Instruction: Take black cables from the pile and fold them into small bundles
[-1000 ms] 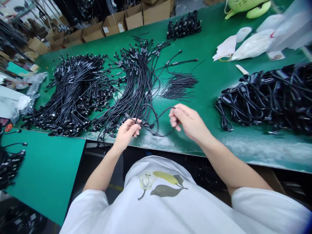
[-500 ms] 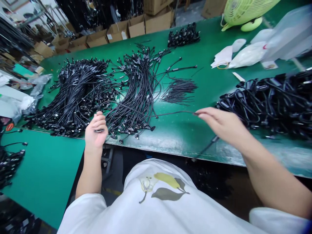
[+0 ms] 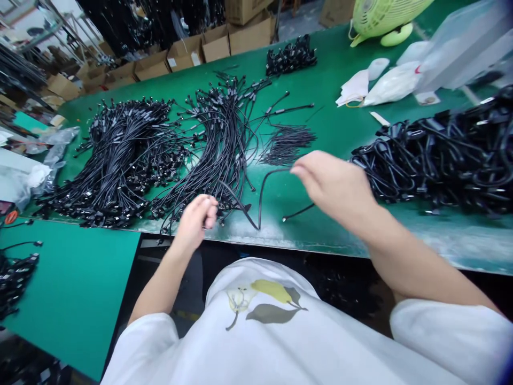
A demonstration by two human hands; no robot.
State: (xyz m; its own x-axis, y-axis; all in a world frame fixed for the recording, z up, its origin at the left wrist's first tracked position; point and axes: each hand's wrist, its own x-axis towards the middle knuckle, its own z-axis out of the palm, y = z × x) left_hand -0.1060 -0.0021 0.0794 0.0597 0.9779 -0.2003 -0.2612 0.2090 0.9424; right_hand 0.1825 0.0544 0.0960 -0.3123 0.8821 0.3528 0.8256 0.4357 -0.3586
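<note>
A thin black cable (image 3: 260, 200) hangs slack between my hands, bent in a sharp V near the table's front edge. My left hand (image 3: 197, 216), closed round one end of it, is in front of the middle cable bundle (image 3: 224, 139). Pinched in the fingertips of my right hand (image 3: 334, 187) is another part of the cable. A length with a small plug (image 3: 285, 218) sticks out below that hand. Behind, between the two hands, lies a pile of short, thin black ties (image 3: 289, 143).
A larger cable bundle (image 3: 124, 155) lies at left, coiled cables (image 3: 444, 160) at right, and a small cable heap (image 3: 290, 55) at the back. A green fan (image 3: 385, 18) and white plastic bags (image 3: 395, 85) are back right. Cardboard boxes (image 3: 186, 52) line the far edge.
My hands have come closer together: the left moved right, the right moved left. The cable, nearly straight before, now sags into a bend. The view has shifted slightly.
</note>
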